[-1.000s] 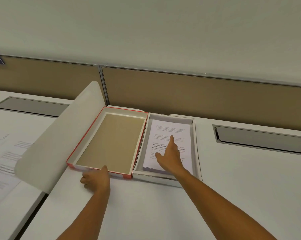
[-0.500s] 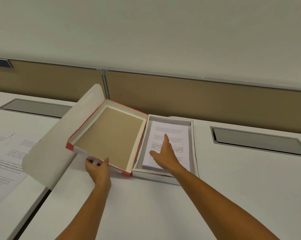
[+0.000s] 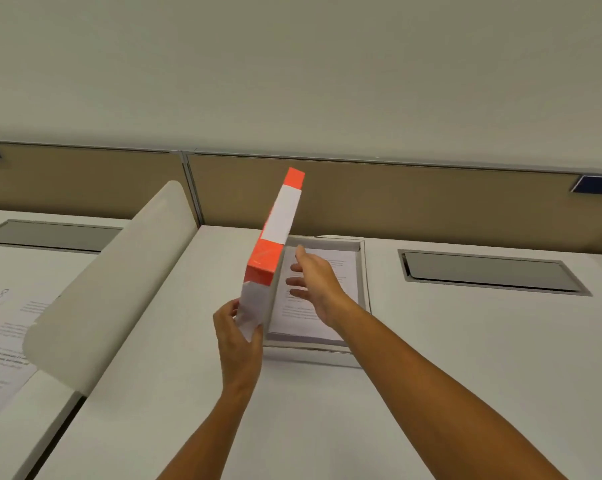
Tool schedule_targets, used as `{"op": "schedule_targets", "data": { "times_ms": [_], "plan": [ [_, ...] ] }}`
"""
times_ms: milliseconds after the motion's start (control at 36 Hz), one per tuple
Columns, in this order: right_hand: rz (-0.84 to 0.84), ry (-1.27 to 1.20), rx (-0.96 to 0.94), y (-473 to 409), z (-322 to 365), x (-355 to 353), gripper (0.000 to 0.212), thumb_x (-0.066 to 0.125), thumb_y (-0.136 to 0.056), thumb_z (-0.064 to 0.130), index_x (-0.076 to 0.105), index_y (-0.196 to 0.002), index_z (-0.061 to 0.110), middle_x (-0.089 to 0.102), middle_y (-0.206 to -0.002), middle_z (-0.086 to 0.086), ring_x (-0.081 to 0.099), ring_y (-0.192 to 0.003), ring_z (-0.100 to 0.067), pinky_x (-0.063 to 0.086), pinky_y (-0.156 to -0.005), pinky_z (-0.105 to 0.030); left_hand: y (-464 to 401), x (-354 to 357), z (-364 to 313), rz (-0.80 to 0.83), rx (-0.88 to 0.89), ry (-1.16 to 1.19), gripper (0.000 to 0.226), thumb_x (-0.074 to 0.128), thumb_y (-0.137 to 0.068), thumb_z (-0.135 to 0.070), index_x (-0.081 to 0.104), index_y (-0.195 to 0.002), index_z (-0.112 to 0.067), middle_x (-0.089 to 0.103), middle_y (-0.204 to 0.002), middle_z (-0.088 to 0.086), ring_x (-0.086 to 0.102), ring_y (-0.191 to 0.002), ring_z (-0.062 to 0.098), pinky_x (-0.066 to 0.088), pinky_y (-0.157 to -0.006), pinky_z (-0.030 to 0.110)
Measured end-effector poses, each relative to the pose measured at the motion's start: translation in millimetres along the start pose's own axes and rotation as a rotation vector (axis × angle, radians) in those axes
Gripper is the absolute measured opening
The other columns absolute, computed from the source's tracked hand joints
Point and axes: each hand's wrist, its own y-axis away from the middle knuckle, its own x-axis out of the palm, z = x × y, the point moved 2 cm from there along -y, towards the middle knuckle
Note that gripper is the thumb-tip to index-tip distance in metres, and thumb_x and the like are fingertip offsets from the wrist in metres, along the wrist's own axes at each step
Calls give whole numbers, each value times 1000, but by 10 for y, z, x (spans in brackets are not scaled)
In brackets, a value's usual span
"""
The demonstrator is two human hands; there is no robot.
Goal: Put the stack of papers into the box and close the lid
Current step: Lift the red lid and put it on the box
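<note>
Holding the lid (image 3: 275, 237) on edge, your left hand (image 3: 238, 337) pinches its near corner, thumb on one face and fingers wrapped round the other. The lid stands almost upright just left of the box (image 3: 361, 271), its orange and white side wall turned toward you and its far end tipped up and away. Gripping low at the corner gives you a pivot, so the lid can likely swing down over the box like a turning page.

Your right hand (image 3: 315, 284) hovers over the box with fingers spread and released, gripping nothing. It sits just beside the lid's inner face, and I cannot tell whether the fingertips touch it. Judging by its place, it waits to catch and steady the lid as it comes down.

The papers (image 3: 322, 306) lie flat inside the box, printed side up, below your right hand. The stack fills most of the box and sits lower than the walls, so the first half of the job looks done and only the closing remains.

The box rests on a white desk (image 3: 465, 358), with its far end near a tan partition (image 3: 413, 202). Left of the box, well apart, a pale curved divider (image 3: 112, 282) rises from the desk edge. Beyond the divider, loose printed sheets (image 3: 1, 327) lie on a neighbouring desk.
</note>
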Motion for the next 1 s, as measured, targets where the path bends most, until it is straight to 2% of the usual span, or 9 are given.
{"op": "schedule_targets", "data": {
  "times_ms": [111, 222, 389, 444, 528, 583, 639, 833, 1000],
  "plan": [
    [35, -121, 68, 46, 30, -185, 49, 38, -100, 55, 53, -132, 21, 66, -123, -4, 66, -109, -27, 55, -96, -44, 83, 115, 48, 63, 113, -129, 54, 76, -82, -8, 44, -124, -20, 50, -122, 2, 53, -109, 20, 51, -97, 39],
    [33, -192, 150, 55, -18, -387, 45, 54, -93, 55, 50, -125, 24, 64, -126, -6, 63, -113, -29, 54, -98, -50, 178, 211, 115, 202, 368, -380, 73, 85, -68, -1, 46, -129, -11, 55, -125, 17, 58, -113, 32, 56, -90, 48],
    [-110, -157, 209, -9, -301, -657, 50, 72, -87, 35, 54, -130, 17, 70, -113, -7, 68, -103, -28, 59, -90, -47, 167, 245, 159, 383, 495, -407, 62, 79, -77, -33, 53, -128, -9, 55, -126, 11, 54, -113, 22, 51, -91, 31],
    [-143, -171, 229, -31, -385, -746, 48, 73, -86, 29, 54, -128, 15, 71, -111, -9, 69, -102, -29, 60, -88, -48, 85, 200, 192, 325, 428, -344, 51, 69, -83, -36, 57, -123, -7, 54, -123, 11, 53, -112, 21, 49, -91, 28],
    [-164, -170, 258, -26, -500, -853, 40, 68, -88, 28, 57, -124, 15, 72, -109, -11, 70, -100, -30, 60, -89, -48, -107, 144, 299, 192, 33, -292, 51, 56, -93, -45, 54, -128, -8, 52, -129, 14, 54, -117, 30, 50, -95, 40],
    [-178, -160, 271, -14, -591, -917, 36, 65, -89, 29, 59, -122, 15, 73, -107, -11, 71, -100, -30, 59, -90, -48, -223, 139, 423, 225, -306, -288, 62, 54, -93, -48, 47, -137, -5, 51, -139, 18, 54, -121, 36, 47, -98, 44],
    [-192, -175, 289, -7, -687, -976, 34, 64, -89, 28, 61, -120, 15, 74, -106, -12, 71, -100, -31, 59, -89, -49, -316, 147, 509, 319, -480, -290, 65, 51, -95, -47, 45, -139, 0, 53, -138, 21, 58, -115, 37, 49, -95, 43],
    [-215, -202, 337, 11, -953, -1170, 29, 63, -91, 25, 64, -117, 12, 76, -101, -13, 73, -96, -33, 60, -86, -50, -574, 299, 466, 459, -550, -223, 61, 49, -99, -39, 33, -150, -11, 43, -150, 12, 45, -133, 35, 39, -108, 48],
    [-200, -147, 350, 18, -996, -1289, 24, 58, -96, 19, 62, -118, 11, 76, -95, -10, 73, -82, -25, 60, -65, -34, -577, 368, 410, 478, -492, -221, 44, 52, -99, -28, 46, -139, -11, 56, -135, 11, 57, -113, 31, 48, -100, 50]
  ]
}}
